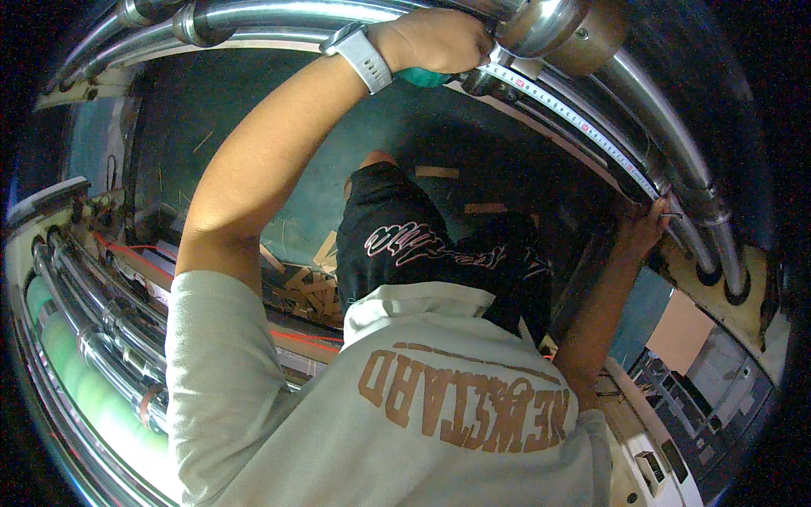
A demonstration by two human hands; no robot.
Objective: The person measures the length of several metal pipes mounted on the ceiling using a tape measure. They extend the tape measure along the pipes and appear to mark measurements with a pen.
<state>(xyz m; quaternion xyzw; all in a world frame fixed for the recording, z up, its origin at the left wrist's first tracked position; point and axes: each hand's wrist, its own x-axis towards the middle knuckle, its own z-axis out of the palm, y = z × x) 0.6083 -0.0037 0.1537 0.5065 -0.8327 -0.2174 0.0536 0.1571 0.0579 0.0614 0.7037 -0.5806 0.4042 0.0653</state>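
Observation:
My left hand [435,40], with a light-strapped watch [359,57] on the wrist, is closed round the green case of a tape measure [422,78]. From it the white tape blade [583,125] runs stretched to the right along a dark bar, just below the shiny metal shafts [663,118]. At the blade's far right end is my right hand [652,221], its fingers pressed together on the tape tip by the shaft. The left hand lies close to a thick metal collar [541,29] on the shaft.
A machine with several metal rollers [101,355] and a glowing green-white cylinder [72,355] stands at the left. Wood or cardboard strips [308,291] lie heaped on the dark floor [253,152]. A red cord [304,338] runs behind me. Light machine housing [650,439] stands at lower right.

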